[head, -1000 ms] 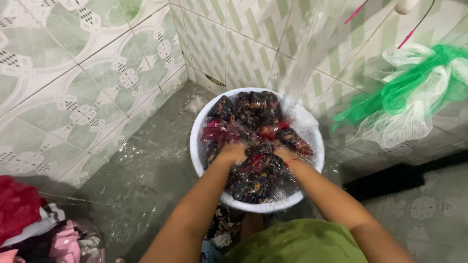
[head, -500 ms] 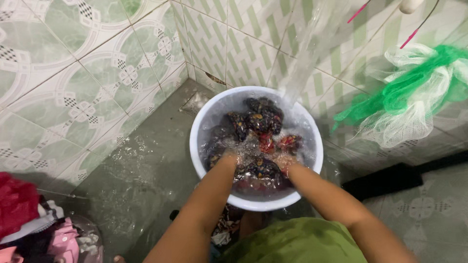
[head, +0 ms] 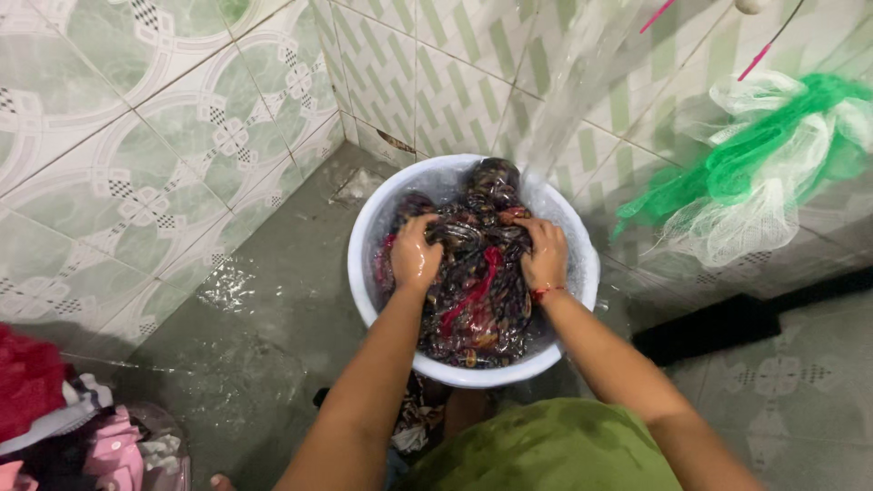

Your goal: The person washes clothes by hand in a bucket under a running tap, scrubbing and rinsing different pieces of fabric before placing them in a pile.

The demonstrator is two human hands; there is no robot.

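Hands (head: 416, 257) (head: 546, 255) pressing wet cloth (head: 477, 282), basin (head: 364, 273), mesh (head: 764, 173)

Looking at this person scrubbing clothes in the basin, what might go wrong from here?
Water is streaming into the white basin, which looks nearly full around the dark patterned garment, so it may spill over the rim. The grey floor is already wet and shiny, so slipping seems possible. Both the left hand and right hand press down near one side, which might tip the basin.
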